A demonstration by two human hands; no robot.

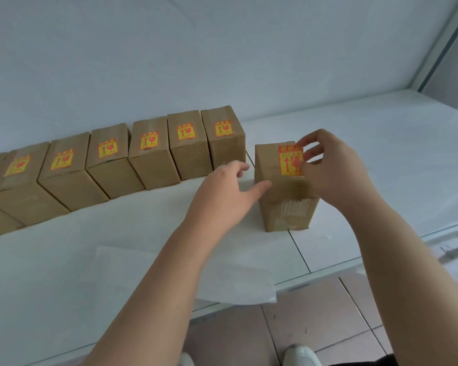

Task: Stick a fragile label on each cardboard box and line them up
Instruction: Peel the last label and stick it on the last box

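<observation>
A cardboard box (288,207) stands apart at the right of the white table, with a yellow and red fragile label (288,161) on its top. My right hand (331,170) hovers over the right side of that label, thumb and fingers bent and touching its edge. My left hand (228,191) is beside the box's left face, fingers relaxed, one fingertip touching its upper left edge. Several labelled boxes (148,154) stand in a row along the wall to the left.
A white sheet of backing paper (236,283) lies at the table's front edge (328,273). The wall (196,62) runs right behind the row. Tiled floor and my white shoes (302,355) show below the table. A window frame (439,48) is at the far right.
</observation>
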